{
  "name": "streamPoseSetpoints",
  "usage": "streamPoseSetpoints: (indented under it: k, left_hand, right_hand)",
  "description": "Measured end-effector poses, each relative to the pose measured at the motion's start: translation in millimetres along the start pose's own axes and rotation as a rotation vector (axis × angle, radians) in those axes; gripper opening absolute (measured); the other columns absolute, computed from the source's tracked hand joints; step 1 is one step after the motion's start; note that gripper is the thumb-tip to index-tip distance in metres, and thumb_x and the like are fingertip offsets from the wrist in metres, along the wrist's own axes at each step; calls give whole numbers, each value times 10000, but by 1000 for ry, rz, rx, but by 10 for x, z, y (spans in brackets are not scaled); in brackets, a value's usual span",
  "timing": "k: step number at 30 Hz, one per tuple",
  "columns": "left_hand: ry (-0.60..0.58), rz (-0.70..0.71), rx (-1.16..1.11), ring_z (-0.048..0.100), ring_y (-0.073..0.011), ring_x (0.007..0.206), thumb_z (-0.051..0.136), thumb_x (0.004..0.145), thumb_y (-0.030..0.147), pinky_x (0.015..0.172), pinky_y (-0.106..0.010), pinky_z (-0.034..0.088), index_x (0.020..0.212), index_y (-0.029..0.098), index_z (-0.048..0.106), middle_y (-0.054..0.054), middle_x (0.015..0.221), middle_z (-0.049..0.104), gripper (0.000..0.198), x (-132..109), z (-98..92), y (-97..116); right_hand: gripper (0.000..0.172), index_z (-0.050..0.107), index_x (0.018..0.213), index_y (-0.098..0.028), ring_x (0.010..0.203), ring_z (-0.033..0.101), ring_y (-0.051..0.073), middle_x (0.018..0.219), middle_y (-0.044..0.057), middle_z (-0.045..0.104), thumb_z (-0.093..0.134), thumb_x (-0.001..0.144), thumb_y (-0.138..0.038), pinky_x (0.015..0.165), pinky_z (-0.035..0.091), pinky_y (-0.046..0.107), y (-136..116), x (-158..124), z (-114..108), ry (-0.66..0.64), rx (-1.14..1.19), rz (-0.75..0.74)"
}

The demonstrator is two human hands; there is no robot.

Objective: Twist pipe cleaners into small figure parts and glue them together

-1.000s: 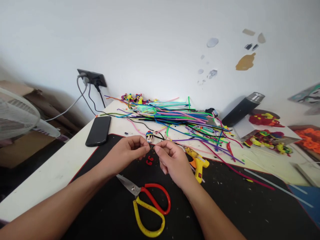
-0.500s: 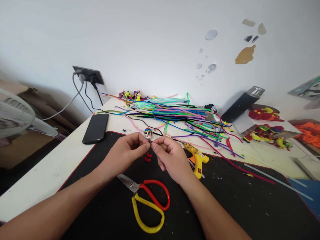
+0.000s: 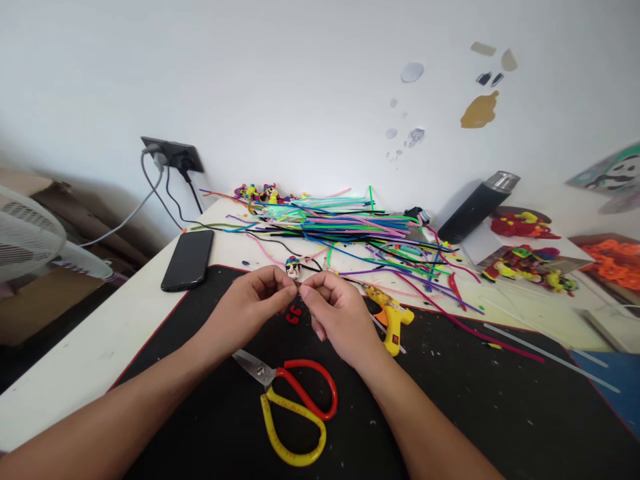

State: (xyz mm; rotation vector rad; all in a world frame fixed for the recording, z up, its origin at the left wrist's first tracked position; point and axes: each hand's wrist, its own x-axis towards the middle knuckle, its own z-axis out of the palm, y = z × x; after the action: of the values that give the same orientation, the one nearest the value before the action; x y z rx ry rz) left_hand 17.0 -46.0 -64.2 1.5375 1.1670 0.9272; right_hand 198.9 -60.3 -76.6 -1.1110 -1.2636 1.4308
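My left hand [image 3: 260, 303] and my right hand [image 3: 335, 310] meet over the black mat, fingertips pinched close together. Whatever they pinch is too small and hidden to name. Just beyond the fingertips is a small white doll's head [image 3: 293, 268] with a colourful top. Small curled red pieces [image 3: 293, 316] lie on the mat between and below my hands. Nearer to me rest scissors [image 3: 270, 377] with one red and one yellow handle. Right of my right hand lies a yellow hot glue gun [image 3: 395, 320].
A heap of coloured pipe cleaners [image 3: 350, 223] spreads along the wall side. At left are a black phone [image 3: 188, 261], a wall socket [image 3: 173, 155] with cables and a white fan [image 3: 30, 230]. A dark flask [image 3: 477, 207] and small figures [image 3: 530, 270] stand at right.
The view has shifted slightly, moving the scene a little to the left. My hands keep their fingertips pinched together in nearly the same place.
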Motion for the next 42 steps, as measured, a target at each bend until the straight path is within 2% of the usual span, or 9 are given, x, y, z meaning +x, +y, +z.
streamPoseSetpoints:
  k: [8,17,32,42]
  left_hand:
    - [41,-1,-63,526,-141,676,756,888,476,656,-259,431,794,194,640,26,712,599,319,-15,7,-9]
    - [34,14,-61,502,-138,662,749,894,480,641,-258,410,785,191,633,33,691,577,330,-27,32,10]
    - [-54,37,-19,538,-146,704,733,934,477,682,-268,438,836,185,680,21,745,629,313,-36,33,-20]
    - [-20,29,58,591,-174,778,726,916,480,736,-287,455,874,186,695,-1,807,668,298,-36,-9,-8]
  right_hand:
    - [228,633,903,-219,346,416,70,541,-112,505,692,914,-438,364,283,209,5,-4,4,-4,3,-4]
    - [211,626,897,-218,341,420,63,563,-114,516,719,892,-407,351,269,198,13,4,5,-10,27,-6]
    - [200,619,878,-220,339,410,76,506,-129,464,685,913,-406,364,265,208,-9,12,-19,9,6,15]
    - [196,625,872,-218,342,404,78,493,-128,463,696,912,-396,374,263,212,-16,-15,-17,14,-40,5]
